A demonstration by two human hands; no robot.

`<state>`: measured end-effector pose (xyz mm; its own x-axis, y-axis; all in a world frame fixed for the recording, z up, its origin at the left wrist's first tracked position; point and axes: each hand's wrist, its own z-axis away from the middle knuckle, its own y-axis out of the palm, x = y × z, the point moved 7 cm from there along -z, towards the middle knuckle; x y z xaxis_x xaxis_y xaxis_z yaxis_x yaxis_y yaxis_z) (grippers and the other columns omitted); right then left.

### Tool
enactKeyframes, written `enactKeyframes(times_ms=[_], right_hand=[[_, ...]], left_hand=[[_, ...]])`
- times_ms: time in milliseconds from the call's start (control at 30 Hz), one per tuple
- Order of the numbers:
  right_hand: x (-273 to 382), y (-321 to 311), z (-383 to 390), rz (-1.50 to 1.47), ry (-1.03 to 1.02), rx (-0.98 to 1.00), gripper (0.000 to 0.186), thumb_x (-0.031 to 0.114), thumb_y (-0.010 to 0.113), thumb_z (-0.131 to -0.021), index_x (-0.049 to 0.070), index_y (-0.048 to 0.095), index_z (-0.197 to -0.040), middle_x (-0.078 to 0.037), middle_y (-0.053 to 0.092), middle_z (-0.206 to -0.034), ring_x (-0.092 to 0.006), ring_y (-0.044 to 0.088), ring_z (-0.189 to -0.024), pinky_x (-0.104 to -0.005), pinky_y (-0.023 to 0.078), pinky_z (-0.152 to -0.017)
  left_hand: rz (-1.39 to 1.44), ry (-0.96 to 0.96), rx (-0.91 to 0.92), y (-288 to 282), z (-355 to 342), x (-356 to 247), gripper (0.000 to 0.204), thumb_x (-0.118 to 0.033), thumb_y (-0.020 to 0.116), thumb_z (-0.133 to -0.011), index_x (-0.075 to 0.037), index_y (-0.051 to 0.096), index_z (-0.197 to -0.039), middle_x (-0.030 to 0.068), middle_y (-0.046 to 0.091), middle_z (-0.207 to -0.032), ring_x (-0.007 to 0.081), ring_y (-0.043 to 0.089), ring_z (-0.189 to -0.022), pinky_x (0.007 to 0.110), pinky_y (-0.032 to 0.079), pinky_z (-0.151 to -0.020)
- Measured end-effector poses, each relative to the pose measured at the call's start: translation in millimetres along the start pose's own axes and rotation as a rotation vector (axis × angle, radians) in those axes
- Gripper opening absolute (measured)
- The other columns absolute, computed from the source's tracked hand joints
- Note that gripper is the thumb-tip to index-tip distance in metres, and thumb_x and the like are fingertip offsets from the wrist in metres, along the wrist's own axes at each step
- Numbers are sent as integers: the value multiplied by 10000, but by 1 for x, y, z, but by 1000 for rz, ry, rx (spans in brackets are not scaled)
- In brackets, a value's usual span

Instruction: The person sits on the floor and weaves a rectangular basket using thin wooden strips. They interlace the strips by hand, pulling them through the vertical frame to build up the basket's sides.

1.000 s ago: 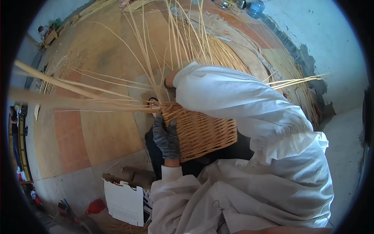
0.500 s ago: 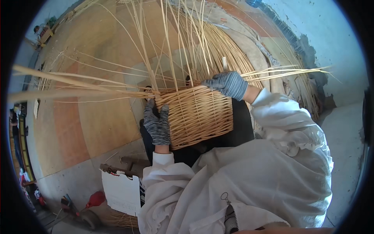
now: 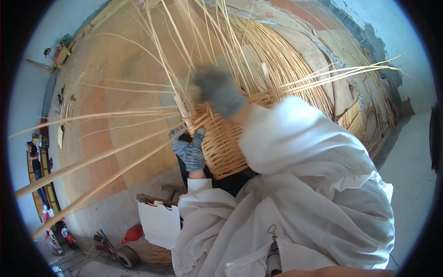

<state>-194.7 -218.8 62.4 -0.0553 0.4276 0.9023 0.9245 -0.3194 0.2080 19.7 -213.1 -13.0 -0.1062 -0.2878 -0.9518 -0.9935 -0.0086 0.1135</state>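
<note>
A partly woven wicker basket (image 3: 224, 145) rests on my lap, with long willow rods (image 3: 161, 51) standing up from its rim and others sticking out to both sides. Closed around its left corner is my left hand (image 3: 190, 152), in a grey knitted glove, thumb on the near wall and fingers behind. My right hand (image 3: 221, 94), gloved alike, is smeared by motion above the rim near that corner; its fingers cannot be made out. Two thicker rods (image 3: 99, 182) reach from the corner toward the lower left. My right sleeve hides the basket's right part.
A big bundle of willow rods (image 3: 281, 55) lies on the floor ahead to the right, beside brown cloth (image 3: 318, 64). To my left stand a white box (image 3: 159, 224), a red object (image 3: 133, 234) and a small wheel (image 3: 128, 256). Another person (image 3: 34, 157) is at the far left.
My right hand has left the right part of the rim and moved left toward the left corner. The thick rods at the left now point lower. My left hand keeps its hold.
</note>
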Motion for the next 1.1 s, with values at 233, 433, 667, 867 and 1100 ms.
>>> enactKeyframes(times_ms=[233,433,667,867,1100], right_hand=[[-47,-70,27,-539,286,-21,351,373,457,-907,70,489,-732,7,379,-503,-131,411,-403,-361,496,-474],[-37,-52,35,-542,355,47,374,434,482,-878,65,526,-927,6,349,-585,-124,378,-490,-357,480,-536],[-30,-55,-38,91,207,456,345,284,609,-805,26,532,-1022,-124,547,-877,-248,532,-865,-336,431,-836],[-51,-7,-103,676,159,252,403,190,562,-826,-18,443,-1150,-164,575,-970,-219,569,-771,-341,471,-717],[-7,-102,21,-204,290,-187,163,140,441,-897,58,481,-1033,-81,556,-741,-138,495,-511,-295,470,-474]], left_hand=[[-484,-1,116,9,-1,-27,324,-50,687,-739,12,528,-1014,94,598,-892,177,571,-808,283,469,-756],[-756,-23,561,88,-43,-21,331,-147,683,-751,28,572,-1008,160,619,-914,219,604,-819,307,494,-754],[-549,-443,589,77,-35,26,330,-261,640,-805,25,564,-952,176,593,-773,239,569,-616,345,490,-602],[-1110,372,798,104,-51,7,240,-247,663,-788,-44,582,-885,56,572,-716,131,569,-668,284,494,-503],[-1172,-451,1048,114,-38,20,353,-195,693,-724,-46,592,-1027,111,616,-989,255,596,-892,327,484,-771]])
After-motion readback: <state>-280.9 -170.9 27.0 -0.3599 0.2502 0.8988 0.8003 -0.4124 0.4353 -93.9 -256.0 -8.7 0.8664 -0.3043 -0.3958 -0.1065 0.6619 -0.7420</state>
